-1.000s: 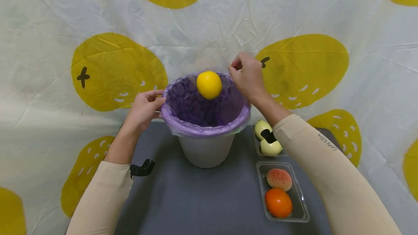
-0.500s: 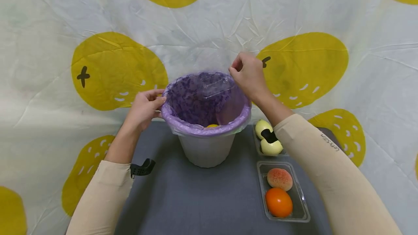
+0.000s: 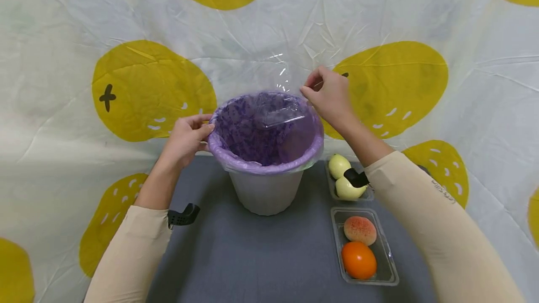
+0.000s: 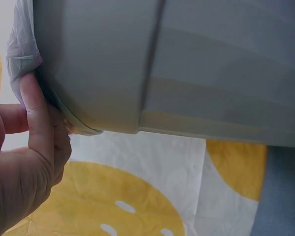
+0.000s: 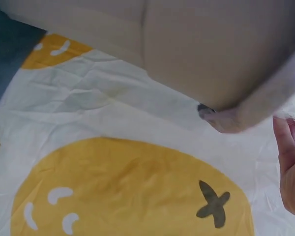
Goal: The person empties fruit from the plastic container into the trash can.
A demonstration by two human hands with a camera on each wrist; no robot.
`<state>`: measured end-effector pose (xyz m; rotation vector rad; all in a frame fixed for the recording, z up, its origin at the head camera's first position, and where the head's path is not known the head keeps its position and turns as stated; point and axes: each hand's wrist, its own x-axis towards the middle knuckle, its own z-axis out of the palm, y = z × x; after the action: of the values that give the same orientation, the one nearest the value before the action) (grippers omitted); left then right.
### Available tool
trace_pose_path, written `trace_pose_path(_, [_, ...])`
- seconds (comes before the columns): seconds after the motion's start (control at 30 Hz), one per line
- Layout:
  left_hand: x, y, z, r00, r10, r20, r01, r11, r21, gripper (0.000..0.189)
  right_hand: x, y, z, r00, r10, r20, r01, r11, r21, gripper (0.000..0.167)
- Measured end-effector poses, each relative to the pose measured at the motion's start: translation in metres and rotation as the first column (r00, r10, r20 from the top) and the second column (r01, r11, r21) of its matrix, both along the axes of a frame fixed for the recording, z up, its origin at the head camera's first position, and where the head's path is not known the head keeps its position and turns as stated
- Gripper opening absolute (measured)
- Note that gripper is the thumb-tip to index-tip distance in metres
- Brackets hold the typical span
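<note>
A pale trash can (image 3: 266, 195), lined with a purple plastic bag (image 3: 263, 169), stands upright on the table. My left hand (image 3: 185, 141) grips its left rim through the bag; in the left wrist view, thumb and fingers lie on either side of the folded bag edge. Above the can's back right rim, my right hand (image 3: 330, 97) pinches a clear plastic tray (image 3: 281, 118), tilted over the opening with nothing visible in it. In the right wrist view, only part of the right hand (image 5: 292, 167) shows at the right edge. The can's bottom is hidden from the head view.
Right of the can, a clear tray (image 3: 333, 191) holds two pale green fruits (image 3: 348, 189), partly behind the right wrist's black camera mount (image 3: 355, 178). Nearer, another clear tray (image 3: 389, 265) holds a peach (image 3: 360, 230) and an orange fruit (image 3: 359, 260). A fruit-printed sheet (image 3: 252, 27) hangs behind.
A yellow fruit dropped from the tilted tray into the trash can and is now out of sight. My right hand has shifted slightly right with the tray; the left hand stays put.
</note>
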<state>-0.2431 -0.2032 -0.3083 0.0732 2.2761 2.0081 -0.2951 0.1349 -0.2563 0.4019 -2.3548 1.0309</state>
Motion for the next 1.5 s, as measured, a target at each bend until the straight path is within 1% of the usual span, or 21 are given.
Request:
trace_pose_path(0.1, [-0.001,0.001,0.000,1.000,0.001,-0.003,-0.001,1.000,-0.006,0.047,0.003,0.007,0.005,1.000,0.008,0.017,-0.007,0.998,-0.055,0.019])
trace_pose_path(0.17, [-0.002,0.001,0.000,1.000,0.005,-0.004,-0.005,1.000,-0.014,0.047,0.005,0.012,0.009,0.998,0.034,0.049,-0.028,0.992,-0.119,0.020])
trace_pose_path(0.23, [-0.003,0.002,0.001,1.000,0.010,-0.003,-0.010,1.000,-0.020,0.047,0.008,0.017,0.012,0.995,0.065,0.081,-0.049,0.982,-0.183,0.020])
trace_pose_path(0.33, [-0.004,0.003,0.002,1.000,0.010,0.001,-0.010,1.000,-0.019,0.048,0.013,0.027,0.016,0.985,0.118,0.127,-0.079,0.957,-0.279,0.021])
trace_pose_path(0.43, [-0.005,0.003,0.003,1.000,0.006,0.005,-0.006,1.000,-0.014,0.047,0.019,0.038,0.019,0.979,0.143,0.145,-0.088,0.940,-0.329,0.021])
trace_pose_path(0.57, [-0.004,0.002,0.004,1.000,0.002,0.008,-0.001,1.000,-0.011,0.048,0.029,0.054,0.020,0.975,0.146,0.165,-0.077,0.928,-0.366,0.020])
trace_pose_path(0.63, [-0.003,0.001,0.004,1.000,0.000,0.008,0.000,1.000,-0.009,0.049,0.035,0.064,0.019,0.973,0.155,0.171,-0.076,0.914,-0.398,0.020])
trace_pose_path(0.67, [-0.003,0.001,0.003,1.000,0.000,0.009,0.001,1.000,-0.009,0.049,0.038,0.069,0.018,0.972,0.164,0.171,-0.078,0.903,-0.422,0.020])
trace_pose_path(0.8, [-0.003,0.000,0.002,1.000,-0.004,0.005,0.004,1.000,-0.007,0.049,0.050,0.088,0.013,0.968,0.185,0.171,-0.078,0.865,-0.496,0.023])
trace_pose_path(0.93, [-0.003,0.000,0.002,1.000,-0.012,-0.003,0.012,1.000,-0.010,0.049,0.061,0.107,0.006,0.975,0.150,0.165,-0.047,0.862,-0.505,0.024])
trace_pose_path(1.03, [-0.003,-0.001,0.003,1.000,-0.013,0.003,0.013,1.000,-0.013,0.050,0.066,0.119,-0.001,0.981,0.125,0.152,-0.027,0.850,-0.527,0.023])
trace_pose_path(1.17, [-0.003,-0.002,0.002,1.000,-0.006,0.010,0.007,1.000,-0.017,0.051,0.068,0.135,-0.014,0.980,0.137,0.144,-0.025,0.804,-0.594,0.024])
trace_pose_path(1.27, [-0.004,-0.002,0.000,1.000,-0.004,0.006,0.004,1.000,-0.018,0.049,0.072,0.149,-0.024,0.975,0.147,0.169,-0.006,0.769,-0.639,0.023])
trace_pose_path(1.4, [-0.005,0.000,0.000,1.000,-0.005,-0.001,0.005,1.000,-0.023,0.049,0.079,0.170,-0.038,0.966,0.123,0.228,0.054,0.765,-0.642,0.021])
trace_pose_path(1.5, [-0.006,0.001,0.000,1.000,-0.005,-0.004,0.005,1.000,-0.026,0.048,0.085,0.187,-0.048,0.957,0.093,0.276,0.103,0.780,-0.618,0.020])
